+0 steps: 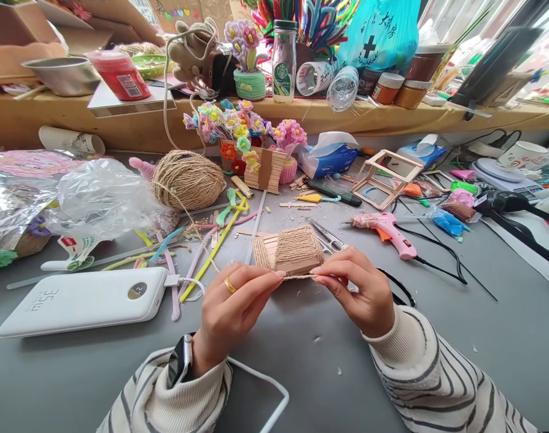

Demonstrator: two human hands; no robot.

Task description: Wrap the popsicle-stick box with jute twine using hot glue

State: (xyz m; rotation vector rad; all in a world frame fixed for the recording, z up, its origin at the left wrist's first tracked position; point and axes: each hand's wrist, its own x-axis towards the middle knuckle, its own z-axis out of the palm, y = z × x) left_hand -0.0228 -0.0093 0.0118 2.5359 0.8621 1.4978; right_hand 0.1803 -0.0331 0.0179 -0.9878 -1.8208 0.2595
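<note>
Pinching a thin tan jute strand (297, 277), the left hand (233, 304) and right hand (362, 291) hold it straight, seemingly for tautness, near a white slab-shaped plastic power bank (87, 300) marked "35W" and at the near edge of a boxy, twine-wrapped wooden-stick piece (300, 248); farther, a clear cylindrical glass bottle (283, 66) wears a green Starbucks label.

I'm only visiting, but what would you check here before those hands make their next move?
1. Left hand pinching the twine: ok, at the fingertips.
2. Right hand pinching it too: ok.
3. Twine straight between the hands: ok, it looks so.
4. Scissors nearby: ok, lying just beyond the right hand.
5. Glue gun cool: cannot tell.
6. Table uncluttered: not ok, scraps lie about.
</note>
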